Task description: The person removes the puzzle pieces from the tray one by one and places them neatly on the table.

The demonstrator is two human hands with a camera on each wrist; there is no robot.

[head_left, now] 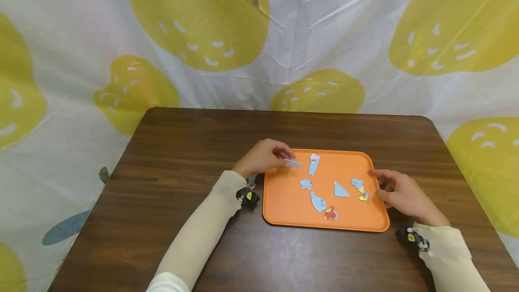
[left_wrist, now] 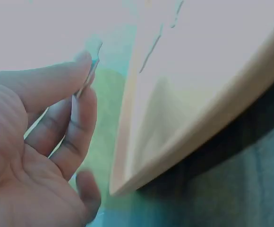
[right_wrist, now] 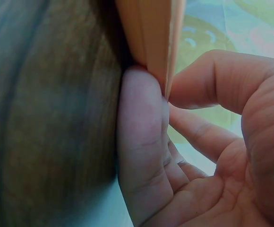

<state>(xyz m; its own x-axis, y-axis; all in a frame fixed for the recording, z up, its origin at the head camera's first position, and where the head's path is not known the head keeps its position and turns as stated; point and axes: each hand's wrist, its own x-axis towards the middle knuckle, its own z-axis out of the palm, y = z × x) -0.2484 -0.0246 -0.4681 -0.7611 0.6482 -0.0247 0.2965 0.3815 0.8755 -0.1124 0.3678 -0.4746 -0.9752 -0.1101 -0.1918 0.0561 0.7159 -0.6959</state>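
My left hand [head_left: 265, 157] is over the upper left of an orange tray [head_left: 279, 202], pinching a thin light-blue puzzle piece [head_left: 293, 163] between thumb and fingers. The left wrist view shows this piece [left_wrist: 98, 51] nearly edge-on. At the tray's right side, my right hand [head_left: 403, 193] grips the rim [right_wrist: 151, 38], its thumb on the edge and a finger low against the outside. Several irregular pieces lie on the tray: a tall light-blue one [head_left: 314, 165], a blue triangle [head_left: 340, 189], a multicoloured one [head_left: 360, 189] and a red one [head_left: 330, 213] touching a blue one [head_left: 318, 202].
The tray stands on a dark wooden table [head_left: 194, 148]. Behind the table hangs a white cloth [head_left: 292, 57] printed with yellow fruit. A small bluish thing [head_left: 252, 181] shows beside the left wrist, partly hidden. Both wrists carry black cameras.
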